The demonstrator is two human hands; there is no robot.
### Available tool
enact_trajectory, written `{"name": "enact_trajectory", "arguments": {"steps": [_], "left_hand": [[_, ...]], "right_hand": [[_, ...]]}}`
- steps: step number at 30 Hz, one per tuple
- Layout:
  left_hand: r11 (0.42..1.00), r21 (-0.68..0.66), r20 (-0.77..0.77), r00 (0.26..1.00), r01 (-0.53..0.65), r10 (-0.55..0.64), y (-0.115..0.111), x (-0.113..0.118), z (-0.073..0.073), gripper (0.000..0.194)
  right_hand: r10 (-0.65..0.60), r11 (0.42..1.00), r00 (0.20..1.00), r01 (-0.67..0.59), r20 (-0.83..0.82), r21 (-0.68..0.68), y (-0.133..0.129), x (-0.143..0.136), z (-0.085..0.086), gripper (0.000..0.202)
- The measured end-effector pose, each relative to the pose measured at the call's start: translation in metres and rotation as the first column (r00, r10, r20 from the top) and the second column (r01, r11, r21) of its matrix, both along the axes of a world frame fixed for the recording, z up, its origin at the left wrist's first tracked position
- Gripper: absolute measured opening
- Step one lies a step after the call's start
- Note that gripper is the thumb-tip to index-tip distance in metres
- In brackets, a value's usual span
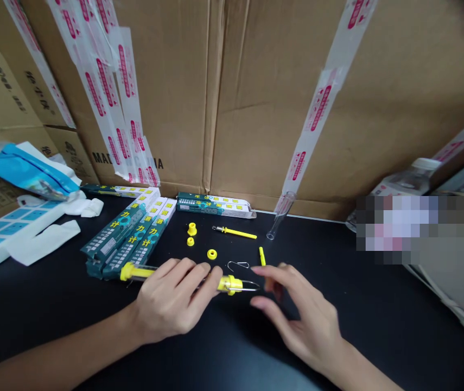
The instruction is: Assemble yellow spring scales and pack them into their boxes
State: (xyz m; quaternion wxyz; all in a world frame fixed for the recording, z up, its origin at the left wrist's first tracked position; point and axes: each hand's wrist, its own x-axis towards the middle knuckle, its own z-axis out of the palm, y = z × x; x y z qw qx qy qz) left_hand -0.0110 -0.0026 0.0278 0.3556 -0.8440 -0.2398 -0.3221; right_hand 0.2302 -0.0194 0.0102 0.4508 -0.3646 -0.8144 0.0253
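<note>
My left hand (178, 296) is wrapped around a tubular spring scale (232, 284), lying across the view with yellow fittings at both ends. A metal wire loop sticks out of its right end. Just off that loop, my right hand (300, 315) has its thumb and forefinger apart, with nothing visible between them. Behind the hands lie a bent wire hook (238, 265), a small yellow rod (261, 256), a yellow ring (211, 254) and two yellow caps (191, 229). Farther back are a yellow rod with a spring (240, 233) and a clear tube (281, 215).
Green and white boxes (128, 233) lie at left, with more boxes (215, 206) at the back. Large cardboard cartons (256, 108) wall off the black table (223, 347). A power strip (7, 231) and blue packet (28, 168) are left; a bottle (406, 182) and bag (451, 266) right.
</note>
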Motion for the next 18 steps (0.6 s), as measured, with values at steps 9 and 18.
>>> {"name": "enact_trajectory", "arguments": {"steps": [9,18], "left_hand": [[0.999,-0.030,-0.038,0.999,0.022,-0.023,-0.002,0.006,-0.003,0.017],[0.996,-0.086,-0.143,0.990,-0.005,-0.007,-0.003,0.009,-0.014,0.026]], "right_hand": [[0.199,0.968,0.973,-0.213,-0.116,-0.134,0.006,-0.023,-0.001,0.017],[0.144,0.979,0.970,-0.168,-0.196,-0.112,0.002,-0.028,-0.005,0.018]]}}
